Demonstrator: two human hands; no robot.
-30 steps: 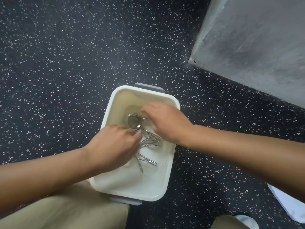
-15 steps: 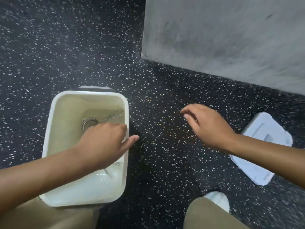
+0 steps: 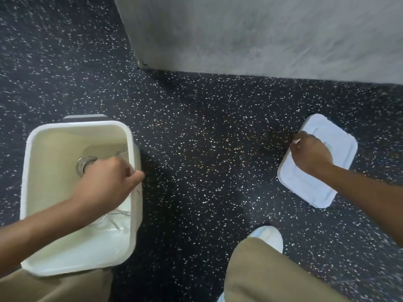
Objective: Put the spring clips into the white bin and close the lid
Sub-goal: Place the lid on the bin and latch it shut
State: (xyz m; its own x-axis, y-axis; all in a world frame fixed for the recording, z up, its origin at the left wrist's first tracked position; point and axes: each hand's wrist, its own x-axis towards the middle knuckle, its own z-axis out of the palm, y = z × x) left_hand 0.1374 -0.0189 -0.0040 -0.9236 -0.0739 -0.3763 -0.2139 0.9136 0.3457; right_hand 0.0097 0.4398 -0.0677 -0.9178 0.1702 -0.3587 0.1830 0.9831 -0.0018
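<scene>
The white bin stands open on the floor at the left. Several metal spring clips lie inside: a coiled one shows above my knuckles, and thin wire legs show below my wrist. My left hand is over the bin's right wall, with fingers curled inside and the thumb outside, gripping it. The white lid lies flat on the floor at the right, apart from the bin. On its left edge my right hand has its fingers curled around the rim.
A grey concrete block fills the top right, its corner reaching the floor above the bin. Dark speckled floor separates bin and lid. My knee in khaki trousers and a white shoe sit at the bottom.
My right hand left the bin, crossed the floor to the right and closed on the lid's edge. The left hand stayed at the bin's right wall. The view swung right.
</scene>
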